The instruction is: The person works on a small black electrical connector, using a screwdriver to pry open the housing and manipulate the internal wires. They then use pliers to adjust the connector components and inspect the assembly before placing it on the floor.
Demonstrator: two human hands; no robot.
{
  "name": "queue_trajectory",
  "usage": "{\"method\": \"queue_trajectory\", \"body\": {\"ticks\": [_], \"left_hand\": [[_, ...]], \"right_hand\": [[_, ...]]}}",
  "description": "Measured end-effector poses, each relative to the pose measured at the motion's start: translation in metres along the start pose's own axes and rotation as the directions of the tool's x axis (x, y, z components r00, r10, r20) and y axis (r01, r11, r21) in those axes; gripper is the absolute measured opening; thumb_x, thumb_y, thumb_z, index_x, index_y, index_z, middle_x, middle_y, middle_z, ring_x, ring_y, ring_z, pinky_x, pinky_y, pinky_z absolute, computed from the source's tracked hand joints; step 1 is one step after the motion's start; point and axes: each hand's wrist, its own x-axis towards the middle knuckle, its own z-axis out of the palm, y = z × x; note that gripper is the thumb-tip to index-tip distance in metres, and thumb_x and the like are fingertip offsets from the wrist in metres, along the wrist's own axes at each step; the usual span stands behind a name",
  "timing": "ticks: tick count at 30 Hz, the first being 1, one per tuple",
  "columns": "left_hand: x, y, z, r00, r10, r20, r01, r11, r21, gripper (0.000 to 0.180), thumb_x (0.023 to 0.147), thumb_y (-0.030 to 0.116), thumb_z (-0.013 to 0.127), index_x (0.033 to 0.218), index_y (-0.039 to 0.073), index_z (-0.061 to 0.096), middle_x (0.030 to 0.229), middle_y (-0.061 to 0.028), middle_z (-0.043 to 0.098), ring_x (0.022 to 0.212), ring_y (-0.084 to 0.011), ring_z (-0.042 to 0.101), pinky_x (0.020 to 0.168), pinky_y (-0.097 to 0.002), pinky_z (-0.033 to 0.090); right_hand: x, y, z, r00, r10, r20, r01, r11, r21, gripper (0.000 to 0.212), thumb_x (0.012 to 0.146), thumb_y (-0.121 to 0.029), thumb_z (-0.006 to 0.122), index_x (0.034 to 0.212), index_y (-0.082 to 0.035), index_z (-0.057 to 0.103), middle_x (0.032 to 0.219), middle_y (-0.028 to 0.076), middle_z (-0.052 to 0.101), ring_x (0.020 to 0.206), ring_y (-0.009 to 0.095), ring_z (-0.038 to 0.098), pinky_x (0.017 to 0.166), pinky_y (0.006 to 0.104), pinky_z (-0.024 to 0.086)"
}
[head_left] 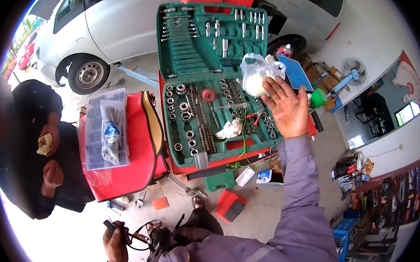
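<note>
My right hand (288, 110) is raised over the right side of a green socket set case (172, 128), palm showing and fingers stretched out. Its fingertips overlap a clear plastic bag (254, 71) with something white in it; whether they touch it I cannot tell. Sockets and bits fill the lower half of the case, and a few wrenches sit in its raised lid (187, 51). A crumpled white tissue (230, 129) and red-handled pliers (256, 118) lie on the sockets. Low at the left, my left hand (115, 245) is closed around a small black device (109, 225) with a cable.
Beside the case, a clear compartment box (94, 137) lies on a red cover (126, 168). A person in dark clothes (33, 102) stands at the left, holding food. Behind is a silver car (119, 26). A fan (354, 71) and a tool rack (394, 202) are at the right.
</note>
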Motion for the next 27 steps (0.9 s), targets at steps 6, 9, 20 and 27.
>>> {"method": "queue_trajectory", "body": {"ticks": [6, 9, 20, 27], "left_hand": [[-0.014, 0.006, -0.011, 0.986, 0.025, -0.167, -0.032, 0.999, -0.041, 0.037, 0.091, 0.022, 0.067, 0.114, -0.005, 0.059, 0.084, -0.0074, 0.061, 0.067, -0.0151, 0.057, 0.061, -0.0276, 0.045], [-0.003, 0.025, -0.004, 0.976, -0.019, -0.216, -0.001, 0.996, -0.089, 0.029, 0.092, 0.015, 0.066, 0.114, -0.002, 0.061, 0.093, -0.0055, 0.063, 0.082, -0.0145, 0.06, 0.073, -0.0288, 0.05], [-0.067, 0.011, -0.155, 0.972, 0.043, -0.23, -0.156, 0.852, -0.5, 0.032, 0.095, 0.021, 0.068, 0.119, 0.0, 0.064, 0.094, -0.0017, 0.065, 0.075, -0.0086, 0.059, 0.066, -0.0233, 0.045], [-0.097, -0.017, -0.377, 0.95, 0.113, -0.291, -0.282, 0.707, -0.648, 0.035, 0.096, 0.016, 0.066, 0.127, 0.0, 0.06, 0.1, -0.0007, 0.062, 0.082, -0.0098, 0.057, 0.073, -0.0252, 0.047]], "right_hand": [[-0.025, 0.079, 0.05, 0.974, 0.153, 0.168, -0.201, 0.922, 0.331, 0.071, 0.102, -0.054, 0.035, 0.145, 0.002, 0.04, 0.147, 0.022, 0.046, 0.139, 0.038, 0.041, 0.109, 0.0523, 0.041], [-0.104, 0.129, 0.08, 0.897, 0.212, 0.387, -0.278, 0.953, 0.123, 0.062, 0.1, -0.048, 0.044, 0.133, 0.004, 0.051, 0.13, 0.023, 0.057, 0.119, 0.04, 0.057, 0.099, 0.0505, 0.049], [-0.281, 0.384, 0.329, 0.423, 0.777, 0.465, -0.299, 0.605, -0.738, 0.033, 0.097, -0.015, 0.059, 0.125, 0.002, 0.054, 0.095, 0.007, 0.065, 0.076, 0.013, 0.061, 0.069, 0.0269, 0.051], [-0.39, 0.525, 0.472, 0.424, 0.857, 0.292, -0.595, 0.507, -0.623, 0.03, 0.099, -0.016, 0.055, 0.125, 0.0, 0.053, 0.069, 0.0, 0.05, 0.054, 0.006, 0.043, 0.046, 0.0215, 0.034]]}}
